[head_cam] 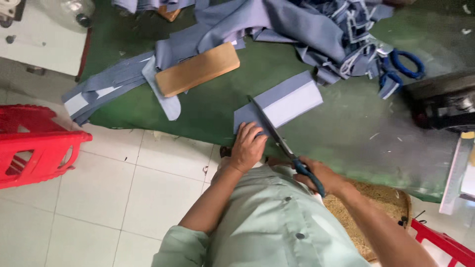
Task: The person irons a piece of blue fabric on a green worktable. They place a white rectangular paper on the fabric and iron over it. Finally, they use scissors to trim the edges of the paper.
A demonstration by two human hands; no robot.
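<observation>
Scissors cutting a blue-grey fabric piece near the green surface's front edge.
Left hand (247, 146) lies flat, pressing the fabric piece (279, 103); right hand (316, 175) has its grip closed around the scissors (283, 143), blades across the cloth.

Bench (213, 106) cover: matt green felt-like cloth. Fabric piece (279, 101): smooth blue-grey woven cloth, paler matt facing. Scissors (277, 136): bare metal blades, blue plastic grips. Block (198, 69): unfinished wood. Stool (34, 146): glossy red plastic. Floor (118, 198): glazed tile.
</observation>
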